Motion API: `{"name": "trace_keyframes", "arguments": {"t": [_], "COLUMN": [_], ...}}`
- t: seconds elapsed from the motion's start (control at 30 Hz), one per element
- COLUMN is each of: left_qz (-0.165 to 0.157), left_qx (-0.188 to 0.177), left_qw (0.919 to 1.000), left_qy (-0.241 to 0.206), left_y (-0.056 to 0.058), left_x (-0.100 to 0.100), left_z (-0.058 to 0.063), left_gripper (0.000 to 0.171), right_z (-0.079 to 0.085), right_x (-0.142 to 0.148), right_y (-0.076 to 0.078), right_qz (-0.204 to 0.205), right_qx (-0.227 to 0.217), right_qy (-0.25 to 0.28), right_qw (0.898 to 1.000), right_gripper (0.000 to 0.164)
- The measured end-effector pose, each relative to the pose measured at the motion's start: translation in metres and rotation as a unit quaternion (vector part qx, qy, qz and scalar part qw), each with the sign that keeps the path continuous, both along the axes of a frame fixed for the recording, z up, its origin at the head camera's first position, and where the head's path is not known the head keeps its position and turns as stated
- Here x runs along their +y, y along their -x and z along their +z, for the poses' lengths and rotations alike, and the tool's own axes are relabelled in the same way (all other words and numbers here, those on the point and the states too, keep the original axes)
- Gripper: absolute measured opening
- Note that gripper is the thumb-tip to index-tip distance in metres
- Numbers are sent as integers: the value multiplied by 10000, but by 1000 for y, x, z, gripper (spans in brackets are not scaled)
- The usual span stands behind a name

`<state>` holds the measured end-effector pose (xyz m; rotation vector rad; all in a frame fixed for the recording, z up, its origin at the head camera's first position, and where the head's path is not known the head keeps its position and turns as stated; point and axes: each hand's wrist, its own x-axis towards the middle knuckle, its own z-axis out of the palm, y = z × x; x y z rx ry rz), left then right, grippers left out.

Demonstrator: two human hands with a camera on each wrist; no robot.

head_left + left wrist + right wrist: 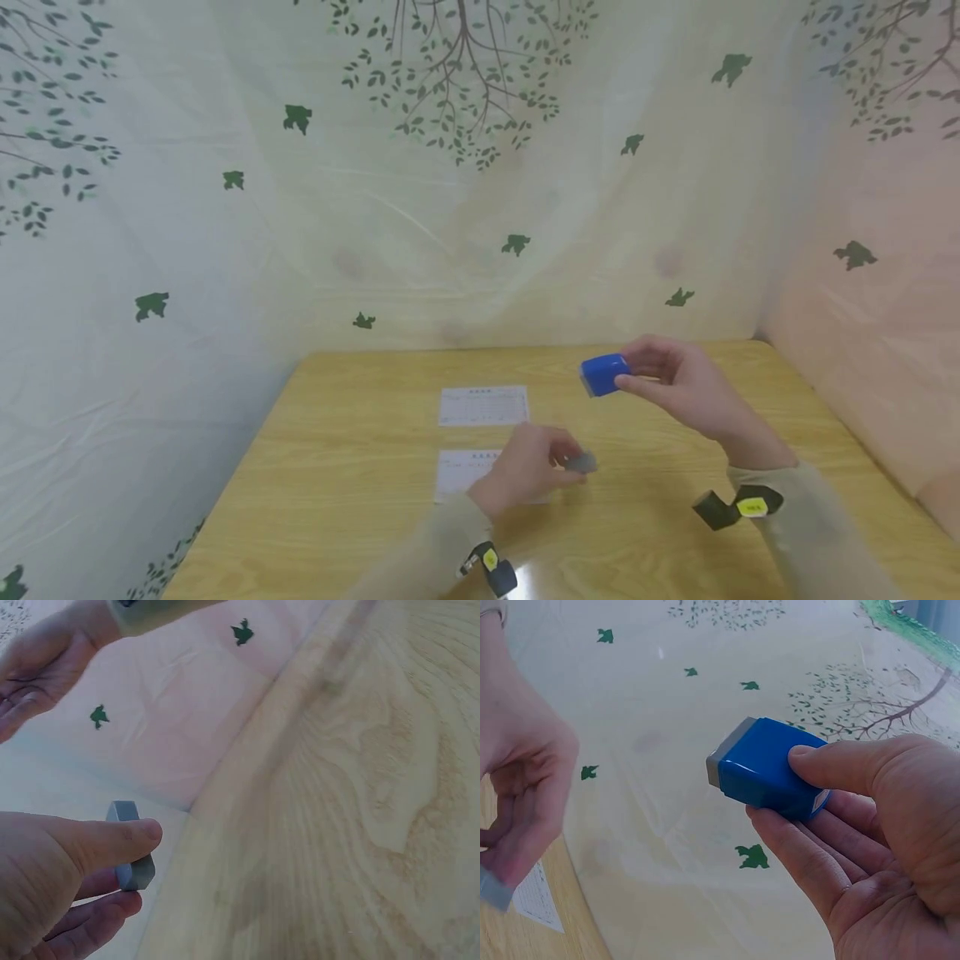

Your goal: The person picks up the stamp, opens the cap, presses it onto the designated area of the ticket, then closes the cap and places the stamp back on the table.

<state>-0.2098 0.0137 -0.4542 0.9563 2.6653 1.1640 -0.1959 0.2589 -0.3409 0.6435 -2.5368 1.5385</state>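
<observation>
While both bare hands hang above the counter (337, 483), each has one item in its grip. Right grip (678, 385): fingers and thumb pinching a blue block (769, 769), smooth-sided, with a small pale label near the fingers and a grey end facing away from the palm, toward the left-hand side. Left grip (527, 460): thumb and fingers closed on a small grey piece (135, 876), angular, projecting past the thumb on both sides; lower and nearer the wearer than the right grip, well apart from the blue block. Below the left grip: one printed sheet (456, 479), partly hidden by that hand. Just beyond the left grip: a second printed sheet (483, 407), lying flat. Behind both grips: pale cloth (435, 225), printed with green birds and leafy branches. Behind each grip, on the sleeve: a dark strapped device (752, 507), yellow-labelled.
</observation>
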Motion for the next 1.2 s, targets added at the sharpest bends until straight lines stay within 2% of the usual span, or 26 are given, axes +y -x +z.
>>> {"name": "trace_keyframes", "arguments": {"t": [0.13, 0.37, 0.83, 1.2], "left_qz": [-21, -44, -463, -494], "left_qx": [200, 251, 1015, 976], "left_qw": [9988, 9974, 9884, 9867], "left_qy": [456, 674, 1030, 1204], "left_y": [-2, -4, -3, -1], "left_x": [5, 12, 24, 27], "left_z": [-4, -11, -24, -27], "left_gripper": [18, 21, 23, 22], "right_z": [1, -1, -1, -4], "right_x": [-2, -2, 0, 5], "right_y": [1, -1, -1, 1], "right_qz": [125, 118, 274, 410], "right_qx": [39, -26, 50, 22], "right_qy": [75, 69, 84, 194], "right_qw": [9999, 9999, 9996, 9990], "right_gripper": [23, 23, 21, 21]}}
